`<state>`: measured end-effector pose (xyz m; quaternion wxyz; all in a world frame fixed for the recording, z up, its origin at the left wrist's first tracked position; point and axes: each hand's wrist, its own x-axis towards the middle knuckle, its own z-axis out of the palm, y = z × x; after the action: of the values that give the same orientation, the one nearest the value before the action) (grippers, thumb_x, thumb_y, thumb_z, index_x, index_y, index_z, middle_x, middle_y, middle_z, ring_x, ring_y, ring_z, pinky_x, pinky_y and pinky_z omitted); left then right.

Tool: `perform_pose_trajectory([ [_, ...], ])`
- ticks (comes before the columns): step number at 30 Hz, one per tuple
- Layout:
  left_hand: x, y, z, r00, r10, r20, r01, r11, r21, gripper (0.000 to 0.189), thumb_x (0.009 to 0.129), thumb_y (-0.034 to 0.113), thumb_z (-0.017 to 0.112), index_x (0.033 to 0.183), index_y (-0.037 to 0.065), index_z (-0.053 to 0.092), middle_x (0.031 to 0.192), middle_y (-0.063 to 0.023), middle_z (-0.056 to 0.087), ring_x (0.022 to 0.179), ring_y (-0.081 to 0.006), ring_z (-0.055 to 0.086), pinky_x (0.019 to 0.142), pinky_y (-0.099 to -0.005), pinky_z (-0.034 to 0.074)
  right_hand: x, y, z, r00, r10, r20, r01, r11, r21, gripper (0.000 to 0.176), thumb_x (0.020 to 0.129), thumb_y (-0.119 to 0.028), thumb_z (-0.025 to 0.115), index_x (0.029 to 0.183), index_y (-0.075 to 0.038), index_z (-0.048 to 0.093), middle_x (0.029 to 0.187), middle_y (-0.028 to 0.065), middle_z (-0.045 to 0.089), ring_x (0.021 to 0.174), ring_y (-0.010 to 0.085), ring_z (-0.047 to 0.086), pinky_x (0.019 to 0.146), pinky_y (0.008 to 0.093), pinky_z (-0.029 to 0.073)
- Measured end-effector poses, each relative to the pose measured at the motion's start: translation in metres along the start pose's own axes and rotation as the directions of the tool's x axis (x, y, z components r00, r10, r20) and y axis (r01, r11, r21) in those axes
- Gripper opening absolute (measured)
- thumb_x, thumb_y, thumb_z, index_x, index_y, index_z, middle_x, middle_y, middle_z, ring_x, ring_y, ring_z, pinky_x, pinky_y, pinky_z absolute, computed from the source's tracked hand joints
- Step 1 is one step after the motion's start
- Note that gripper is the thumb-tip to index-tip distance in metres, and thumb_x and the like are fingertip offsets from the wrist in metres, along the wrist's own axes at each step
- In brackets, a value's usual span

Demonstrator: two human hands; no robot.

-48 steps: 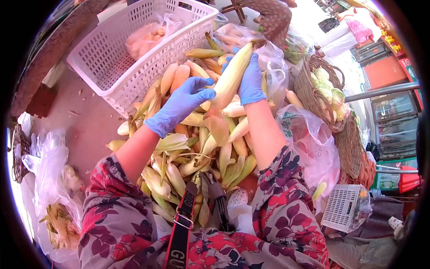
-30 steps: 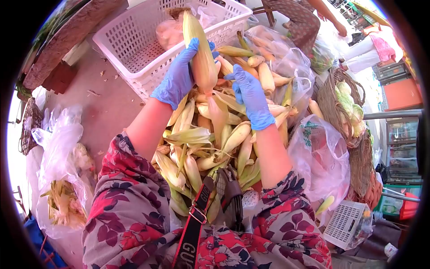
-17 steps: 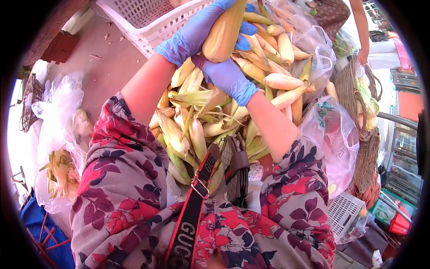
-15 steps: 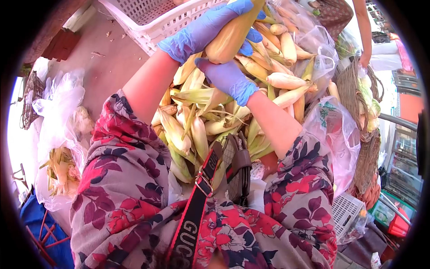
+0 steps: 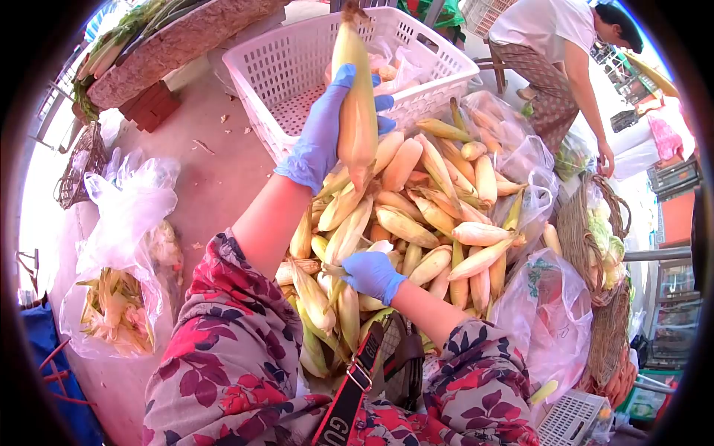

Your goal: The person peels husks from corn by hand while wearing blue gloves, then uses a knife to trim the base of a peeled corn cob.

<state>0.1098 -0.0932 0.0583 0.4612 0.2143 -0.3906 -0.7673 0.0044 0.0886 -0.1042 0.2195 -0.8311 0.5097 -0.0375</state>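
Setting: outdoor produce market stall. Evidence: large heap of corn ears (image 5: 428, 215) on the ground beside a white plastic crate (image 5: 297, 67), wicker basket of greens (image 5: 595, 245), plastic bags (image 5: 123, 223), another person (image 5: 554, 52) standing nearby.

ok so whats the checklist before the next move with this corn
1. Left hand grip on cob: ok, fingers wrapped round it, cob upright.
2. Outer leaves off cob: cannot tell, pale layer and dark tip show.
3. Room in basket: ok, floor mostly bare.
4. Right hand on pile: ok, resting low on it; grip cannot tell.
5. Other person away from basket: ok, standing beyond it to the right.
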Motion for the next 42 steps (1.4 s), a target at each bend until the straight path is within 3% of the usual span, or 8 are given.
perform_pose_trajectory([
  [5,0.021,0.078,-0.084,0.809,0.579,0.098,-0.494,0.761,-0.421,0.065,0.082,0.058,0.051,0.118,0.004,0.047,0.099,-0.0105,0.059,0.091,-0.0241,0.058,0.081,-0.0393,0.049,-0.001,0.008,-0.108,0.838,0.506,-0.203,-0.271,0.710,0.650,0.029,0.079,-0.030,0.061,0.071,-0.002,0.062,0.058,0.0072,0.058,0.055,0.0173,0.057,0.055,0.0326,0.045],
  [8,-0.045,0.085,-0.069,0.847,0.482,0.225,-0.371,0.838,-0.401,0.063,0.083,0.052,0.051,0.121,0.003,0.043,0.106,-0.0115,0.055,0.097,-0.0253,0.055,0.085,-0.0392,0.045,-0.003,0.052,-0.162,0.730,0.579,-0.363,0.189,0.340,0.921,0.036,0.081,-0.033,0.064,0.058,-0.007,0.056,0.060,0.0029,0.055,0.058,0.0098,0.051,0.062,0.0225,0.040],
  [12,-0.121,0.032,-0.034,0.751,0.021,0.660,0.084,0.988,-0.127,0.062,0.084,0.045,0.051,0.126,0.002,0.038,0.115,-0.0128,0.049,0.104,-0.0268,0.051,0.091,-0.0391,0.041,-0.024,0.067,-0.198,0.742,0.516,-0.429,0.167,0.478,0.862,0.037,0.084,-0.032,0.061,0.057,-0.009,0.050,0.067,0.0057,0.057,0.070,0.0117,0.055,0.067,0.0241,0.042],
  [20,-0.029,0.002,-0.011,0.908,-0.163,0.386,0.268,0.934,-0.236,0.063,0.087,0.031,0.052,0.135,0.000,0.027,0.134,-0.0153,0.038,0.118,-0.0298,0.043,0.102,-0.0388,0.031,-0.275,0.040,-0.162,0.428,0.856,0.290,-0.882,0.325,0.343,0.053,0.077,-0.051,0.058,0.071,0.001,0.066,0.062,0.0109,0.062,0.059,0.0195,0.060,0.061,0.0319,0.047],
  [26,-0.056,-0.118,0.109,0.845,-0.365,0.391,0.402,0.916,-0.014,0.059,0.090,0.026,0.051,0.136,-0.001,0.026,0.132,-0.0170,0.041,0.122,-0.0294,0.041,0.105,-0.0396,0.031,-0.437,-0.008,-0.031,0.472,0.821,0.321,-0.837,0.532,-0.131,0.056,0.075,-0.053,0.060,0.097,-0.002,0.064,0.094,0.0225,0.062,0.086,0.0357,0.060,0.079,0.0395,0.047],
  [30,-0.108,-0.196,0.184,0.775,-0.404,0.486,0.516,0.848,-0.119,0.061,0.092,0.030,0.051,0.138,0.003,0.021,0.133,-0.0135,0.040,0.124,-0.0222,0.038,0.105,-0.0349,0.029,-0.342,-0.019,-0.112,0.420,0.875,-0.241,-0.411,0.419,0.810,0.068,0.074,-0.035,0.071,0.126,-0.001,0.044,0.112,0.0135,0.056,0.102,0.0241,0.056,0.088,0.0350,0.043],
  [36,-0.140,-0.229,0.210,0.564,-0.170,0.808,-0.567,0.632,0.529,0.074,0.076,0.042,0.068,0.130,0.003,0.036,0.133,-0.0206,0.034,0.122,-0.0329,0.037,0.103,-0.0410,0.030,-0.345,0.055,-0.087,0.186,0.876,-0.444,-0.263,0.480,0.837,0.055,0.072,-0.010,0.071,0.118,-0.001,0.043,0.108,0.0085,0.054,0.096,0.0152,0.053,0.084,0.0305,0.044],
  [42,-0.079,-0.244,0.091,0.693,-0.607,0.389,-0.464,0.037,0.885,0.046,0.077,0.043,0.062,0.102,0.004,0.061,0.095,-0.0145,0.063,0.091,-0.0307,0.059,0.084,-0.0381,0.044,-0.490,0.180,-0.029,0.060,0.870,-0.490,-0.763,0.356,0.539,0.054,0.068,-0.018,0.072,0.114,-0.003,0.048,0.106,0.0138,0.057,0.094,0.0247,0.057,0.083,0.0346,0.045],
])
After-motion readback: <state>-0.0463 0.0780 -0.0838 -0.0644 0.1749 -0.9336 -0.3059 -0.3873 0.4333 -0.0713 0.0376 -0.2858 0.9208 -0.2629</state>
